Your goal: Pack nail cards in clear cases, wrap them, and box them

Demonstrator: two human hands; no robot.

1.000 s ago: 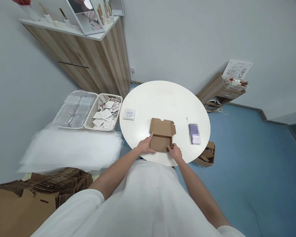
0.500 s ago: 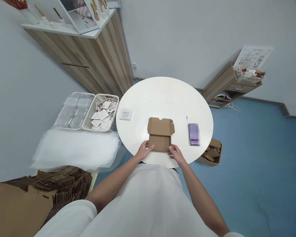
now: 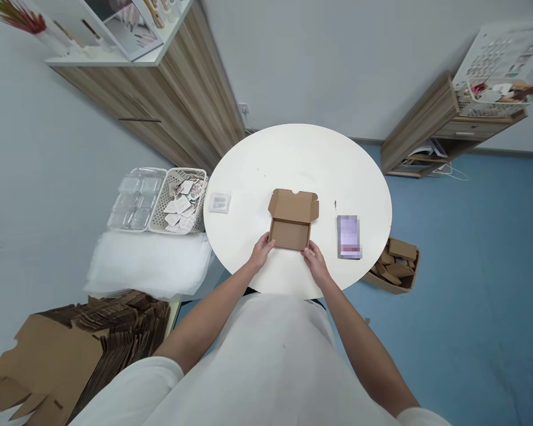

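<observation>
The left hand (image 3: 260, 250) grasps the near left corner of an open cardboard box (image 3: 291, 234), thumb over the rim, while the right hand (image 3: 315, 260) grips the near right corner. The box sits between and just ahead of the hands over the white worktop (image 3: 302, 154), its lid raised on the side away from them, its inside bare. Farther out to the left of the left hand, near the worktop's edge, lies a small clear packet (image 3: 220, 203); past that edge stands a perforated basket (image 3: 159, 214) of printed cards (image 3: 179, 207). Near the right hand, to its right, lies a pixelated purple item (image 3: 349, 234); beyond it, lower down, a carton (image 3: 388, 286) holds cardboard pieces (image 3: 400, 270).
</observation>
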